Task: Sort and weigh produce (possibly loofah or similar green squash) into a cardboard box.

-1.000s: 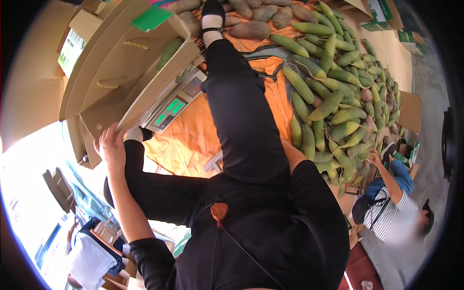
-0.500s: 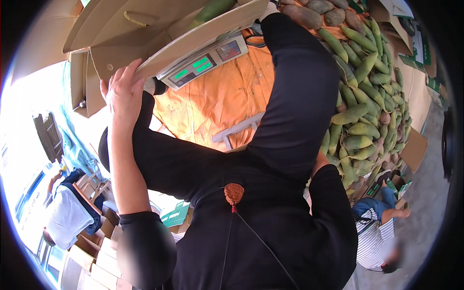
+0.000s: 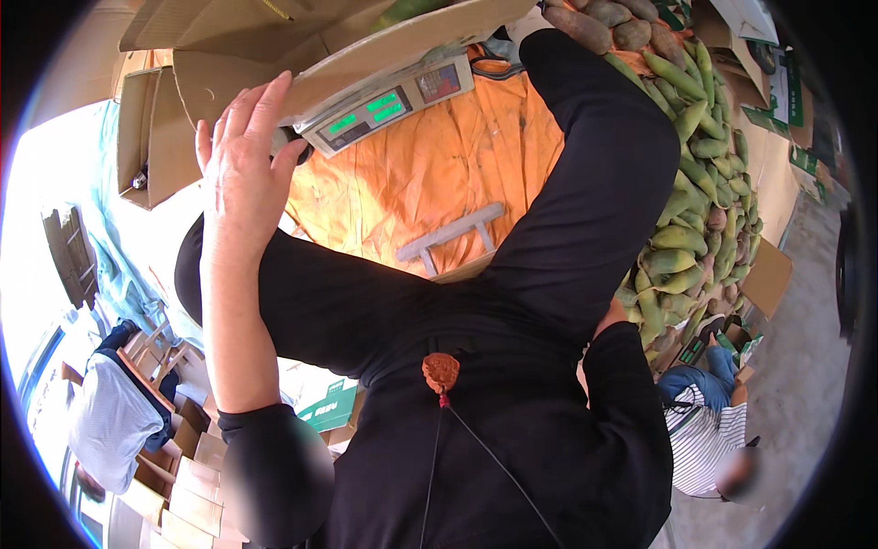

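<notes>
The left hand [image 3: 242, 174] is raised with fingers spread and slack, gripping nothing; its fingertips lie against the lower edge of a large brown cardboard box [image 3: 366, 41] that sits on a grey digital weighing scale with green-lit displays [image 3: 389, 101], which suggests the hand is there to steady the box on the platform rather than to lift it. The bare forearm runs down from the hand into a pushed-up black sleeve. The right hand does not show: only the right elbow, bare below a rolled black sleeve, appears low to the right of the body, so whether that hand is open or closed cannot be told. Just beyond and to the right of the left hand the scale rests on a rumpled orange cloth [image 3: 439, 183] spread on the ground, and a grey metal bracket-like frame [image 3: 453, 240] lies on the cloth nearer the person. The person's black-trousered leg stretches forward across the cloth, right of the left hand. Farther right, a long heap of green mangoes [image 3: 695, 197] is banked along the cloth's edge, with a few brownish ones at its far end. Empty open cartons [image 3: 146, 137] stand left of the hand. Another person in a striped shirt [image 3: 704, 439] crouches at lower right, well apart.
</notes>
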